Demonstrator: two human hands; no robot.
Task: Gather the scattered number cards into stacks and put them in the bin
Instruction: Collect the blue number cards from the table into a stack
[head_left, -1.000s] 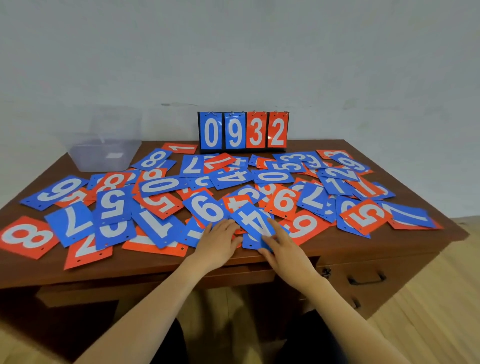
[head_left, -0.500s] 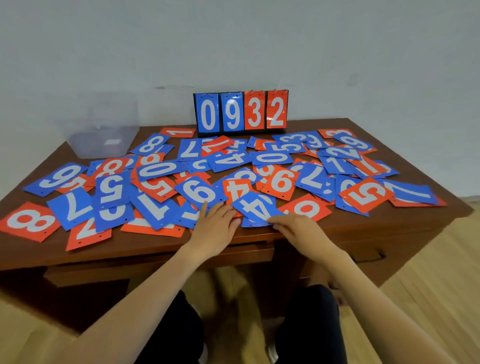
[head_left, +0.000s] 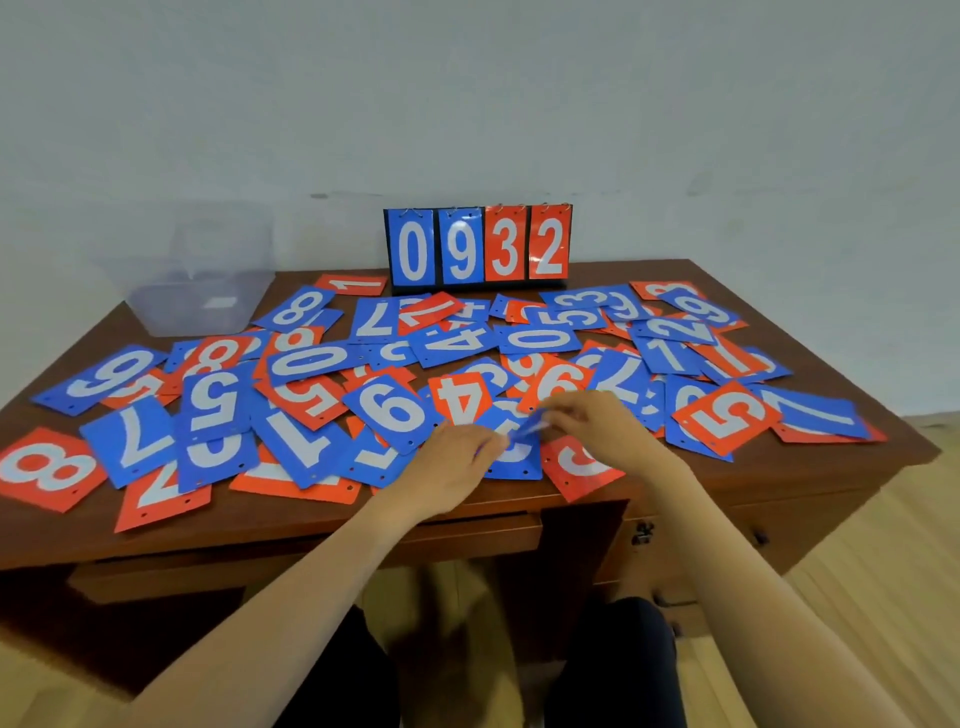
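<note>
Blue and orange number cards lie scattered and overlapping all over the wooden table (head_left: 62, 535), among them a blue 9 card (head_left: 389, 410) and an orange 4 card (head_left: 460, 402). The clear plastic bin (head_left: 197, 301) stands at the back left corner. Near the front middle, my right hand (head_left: 602, 428) pinches the edge of a blurred blue card (head_left: 530, 430) that is tilted up off the pile. My left hand (head_left: 457, 460) rests on the cards just left of it, with its fingertips touching that card.
A flip scoreboard (head_left: 478, 247) reading 0932 stands upright at the back middle against the wall. An orange 8 card (head_left: 47, 467) lies at the front left and an orange 5 card (head_left: 727, 415) at the right. Wooden floor shows to the right of the table.
My right hand has moved forward and lifted the edge of the blue card that lay flat before. My left hand has slid right to meet it. The camera view has shifted slightly.
</note>
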